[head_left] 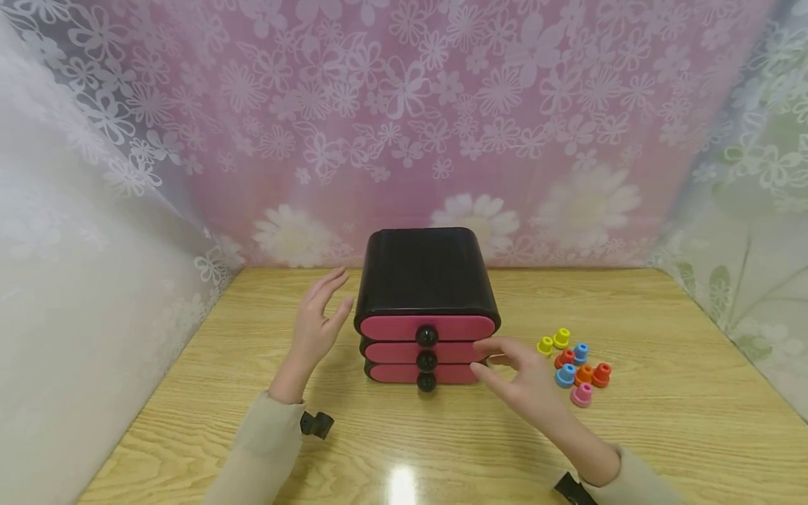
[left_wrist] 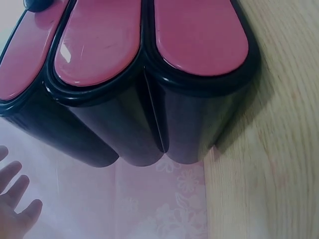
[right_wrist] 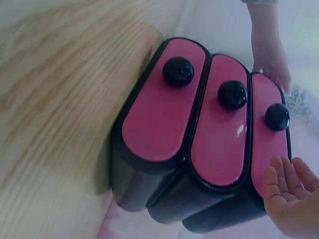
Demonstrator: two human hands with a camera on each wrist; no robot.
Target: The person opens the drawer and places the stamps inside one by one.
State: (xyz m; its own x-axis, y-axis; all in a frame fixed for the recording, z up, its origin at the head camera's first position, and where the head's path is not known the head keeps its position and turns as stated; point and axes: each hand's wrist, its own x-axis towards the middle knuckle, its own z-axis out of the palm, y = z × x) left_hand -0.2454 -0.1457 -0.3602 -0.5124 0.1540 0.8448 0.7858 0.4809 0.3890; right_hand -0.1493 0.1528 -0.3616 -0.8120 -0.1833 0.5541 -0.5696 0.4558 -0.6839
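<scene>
A small black drawer box (head_left: 429, 270) stands on the wooden table, with three pink drawers (head_left: 391, 328) stacked in its front, each bearing a round black knob (right_wrist: 178, 72). All three drawers sit closed. Beside the box's left side my left hand (head_left: 315, 326) is raised with fingers extended, holding nothing; part of it shows at the left wrist view's lower left corner. At the right front of the box my right hand (head_left: 520, 379) hovers with fingers loosely bent, nothing between finger and thumb. In the right wrist view its fingers (right_wrist: 281, 184) overlap the top drawer's end.
Several small plastic pegs lie grouped on the table right of my right hand, among them a yellow peg (head_left: 561, 338), a blue peg (head_left: 565, 376), a red peg (head_left: 602, 374) and a pink peg (head_left: 582, 395). A flowered curtain (head_left: 404, 140) hangs behind the table (head_left: 353, 449).
</scene>
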